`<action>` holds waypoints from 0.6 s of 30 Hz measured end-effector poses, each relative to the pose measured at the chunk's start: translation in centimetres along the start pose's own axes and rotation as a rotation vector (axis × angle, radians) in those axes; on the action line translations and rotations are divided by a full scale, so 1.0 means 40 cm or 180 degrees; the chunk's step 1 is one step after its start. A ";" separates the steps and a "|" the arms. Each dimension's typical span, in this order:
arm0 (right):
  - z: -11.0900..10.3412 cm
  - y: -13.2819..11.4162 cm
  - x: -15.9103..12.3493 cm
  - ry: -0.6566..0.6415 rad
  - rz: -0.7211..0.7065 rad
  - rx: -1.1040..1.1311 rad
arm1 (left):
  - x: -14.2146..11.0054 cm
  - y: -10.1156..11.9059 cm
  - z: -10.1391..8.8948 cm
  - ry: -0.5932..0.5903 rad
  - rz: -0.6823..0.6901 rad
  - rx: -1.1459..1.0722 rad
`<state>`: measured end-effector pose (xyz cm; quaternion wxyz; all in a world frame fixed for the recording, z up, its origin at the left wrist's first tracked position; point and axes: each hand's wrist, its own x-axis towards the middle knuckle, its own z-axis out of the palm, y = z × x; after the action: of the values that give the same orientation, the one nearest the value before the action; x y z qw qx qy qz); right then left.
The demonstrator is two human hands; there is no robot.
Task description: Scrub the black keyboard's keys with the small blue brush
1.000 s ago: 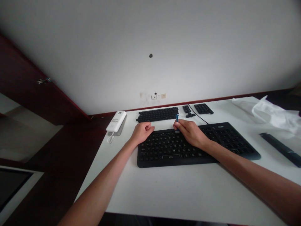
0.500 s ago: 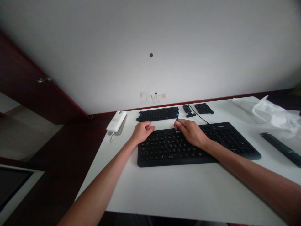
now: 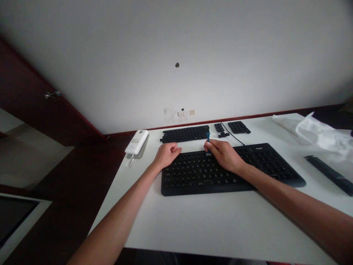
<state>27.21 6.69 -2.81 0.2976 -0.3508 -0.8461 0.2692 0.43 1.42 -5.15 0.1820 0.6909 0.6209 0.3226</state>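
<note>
A black keyboard (image 3: 204, 187) with its keycaps off lies on the white table. My left hand (image 3: 167, 152) is closed at the keyboard's far left corner, with the fingers curled and the thumb along the far edge. Between the thumb and fingers of my right hand (image 3: 224, 154) is a small blue brush (image 3: 208, 137), held upright. Its pale lower end touches the upper rows of the keyboard, left of the number pad. My right wrist crosses over the keyboard and hides part of it.
Black keycaps (image 3: 186, 133) lie in rows behind the keyboard, with more sets (image 3: 238, 127) to the right. A cable (image 3: 233, 135) runs back from it. A white power bank (image 3: 137, 142) is at left. At right are a black strip (image 3: 329, 173) and a white plastic bag (image 3: 322, 130).
The brush in my right hand has shifted very slightly. My left hand and the keyboard stay where they were.
</note>
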 end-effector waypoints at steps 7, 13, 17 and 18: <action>-0.003 -0.004 -0.001 0.0055 0.0022 0.0004 | 0.000 0.001 0.000 0.0002 0.0005 -0.0012; -0.001 -0.002 -0.001 0.0027 -0.0003 0.0026 | -0.001 0.000 0.001 0.0010 0.0011 -0.0029; 0.000 -0.004 0.000 0.0019 0.0019 0.0013 | 0.000 -0.002 0.002 0.0019 0.0014 0.0003; 0.000 -0.004 0.000 -0.0026 0.0011 0.0010 | 0.000 -0.002 0.001 0.0016 0.0013 0.0007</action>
<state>27.16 6.60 -2.71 0.2942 -0.3507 -0.8463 0.2725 0.41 1.45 -5.23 0.1790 0.6915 0.6203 0.3240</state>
